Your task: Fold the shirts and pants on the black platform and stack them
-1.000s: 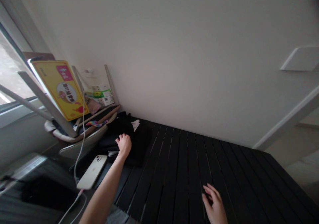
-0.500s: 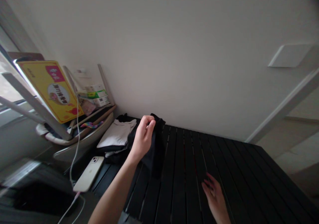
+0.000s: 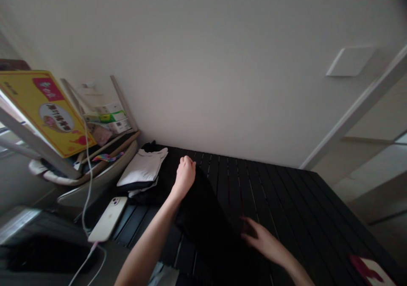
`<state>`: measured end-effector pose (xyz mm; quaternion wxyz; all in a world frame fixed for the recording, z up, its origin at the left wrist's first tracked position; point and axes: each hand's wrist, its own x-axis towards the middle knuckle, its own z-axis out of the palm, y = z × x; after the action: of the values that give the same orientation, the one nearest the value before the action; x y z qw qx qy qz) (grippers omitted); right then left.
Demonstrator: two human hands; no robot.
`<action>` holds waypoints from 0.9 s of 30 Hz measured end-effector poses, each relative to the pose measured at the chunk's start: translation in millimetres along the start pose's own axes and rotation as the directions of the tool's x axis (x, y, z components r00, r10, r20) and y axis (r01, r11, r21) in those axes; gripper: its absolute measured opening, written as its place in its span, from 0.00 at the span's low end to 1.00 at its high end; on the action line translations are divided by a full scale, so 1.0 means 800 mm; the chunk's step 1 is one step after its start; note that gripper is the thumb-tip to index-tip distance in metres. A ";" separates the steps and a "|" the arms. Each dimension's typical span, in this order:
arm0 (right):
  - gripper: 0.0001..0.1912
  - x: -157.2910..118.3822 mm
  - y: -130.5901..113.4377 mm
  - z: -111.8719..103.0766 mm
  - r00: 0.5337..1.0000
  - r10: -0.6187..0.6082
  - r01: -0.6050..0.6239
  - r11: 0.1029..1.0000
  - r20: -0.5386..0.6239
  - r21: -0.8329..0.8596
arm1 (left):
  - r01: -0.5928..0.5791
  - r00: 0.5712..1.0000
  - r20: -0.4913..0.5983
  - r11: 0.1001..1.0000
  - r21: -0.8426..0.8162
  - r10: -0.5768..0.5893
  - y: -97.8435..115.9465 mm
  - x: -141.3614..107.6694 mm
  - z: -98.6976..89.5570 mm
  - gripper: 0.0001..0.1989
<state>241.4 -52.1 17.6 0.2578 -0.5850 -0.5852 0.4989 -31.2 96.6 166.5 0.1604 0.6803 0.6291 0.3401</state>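
Note:
My left hand [image 3: 186, 173] is closed, its fingers pinched on the upper end of a black garment [image 3: 203, 218]. The dark cloth hangs from it and spreads down and to the right over the black slatted table [image 3: 263, 197]. Close to the cloth's right side is my right hand [image 3: 259, 237], thumb and fingers apart; contact is hard to make out in the dark. Left of my left hand lies a stack of folded clothes, with a light grey folded garment [image 3: 143, 167] on top and black ones under it.
A white phone [image 3: 108, 219] with a cable plugged in lies at the left. Behind it stands a beige-rimmed basket [image 3: 104, 173] by a yellow box [image 3: 51, 112]. A white wall [image 3: 203, 74] borders the far edge. A red-and-white item [image 3: 372, 271] lies lower right.
The black garment now extends farther down and right across the slats. My right hand has moved left and slightly up to it. The view has shifted right.

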 end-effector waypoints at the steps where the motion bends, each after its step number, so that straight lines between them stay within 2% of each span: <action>1: 0.32 -0.005 0.006 0.009 0.999 -0.017 0.015 0.999 -0.045 -0.033 | -0.008 0.998 0.060 0.999 0.033 0.006 -0.015 -0.007 0.011 0.04; 3: 0.33 -0.016 0.015 0.029 0.994 -0.068 0.059 0.994 -0.087 -0.095 | -0.074 0.975 0.213 0.997 0.029 0.067 -0.044 -0.030 0.032 0.11; 4: 0.36 -0.022 0.019 0.041 0.992 -0.104 0.094 0.987 -0.068 -0.133 | -0.097 0.955 0.284 0.995 0.029 0.084 -0.057 -0.044 0.041 0.12; 7: 0.45 -0.035 0.029 0.079 0.979 -0.191 0.203 0.931 0.068 -0.304 | -0.056 0.906 0.423 0.990 0.126 -0.002 -0.094 -0.083 0.059 0.14; 9: 0.42 -0.038 0.033 0.098 0.973 -0.203 0.229 0.881 0.107 -0.414 | -0.042 0.870 0.490 0.982 0.182 -0.054 -0.112 -0.103 0.065 0.17; 11: 0.36 -0.038 0.032 0.105 0.969 -0.218 0.246 0.853 0.116 -0.459 | -0.077 0.827 0.561 0.979 0.188 -0.043 -0.124 -0.120 0.067 0.22; 15: 0.17 -0.036 0.009 0.079 0.958 -0.246 0.282 0.893 0.145 -0.351 | -0.130 0.764 0.645 0.983 0.130 0.016 -0.125 -0.148 0.063 0.32; 19: 0.06 -0.033 -0.030 0.033 0.980 -0.196 0.193 0.974 -0.013 -0.117 | -0.089 0.709 0.702 0.996 -0.013 0.072 -0.108 -0.157 0.044 0.32; 21: 0.10 -0.031 -0.049 0.012 0.974 -0.167 0.174 0.984 -0.152 0.028 | 0.011 0.640 0.762 0.990 -0.143 0.103 -0.097 -0.153 0.029 0.29; 23: 0.15 -0.027 -0.069 -0.006 0.954 -0.106 0.160 0.971 -0.281 0.177 | 0.152 0.553 0.813 0.938 -0.310 0.179 -0.084 -0.149 0.016 0.29; 25: 0.18 -0.024 -0.089 -0.017 0.928 -0.016 0.135 0.946 -0.373 0.295 | 0.304 0.482 0.824 0.825 -0.476 0.298 -0.070 -0.149 0.011 0.32; 27: 0.20 -0.018 -0.107 -0.023 0.892 0.043 0.134 0.925 -0.450 0.354 | 0.453 0.453 0.812 0.689 -0.565 0.369 -0.056 -0.155 0.019 0.37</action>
<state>223.8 -45.2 104.0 0.5050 -0.6096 -0.4171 0.4465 -51.7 -12.6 94.6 0.7269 0.6115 0.2772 0.1447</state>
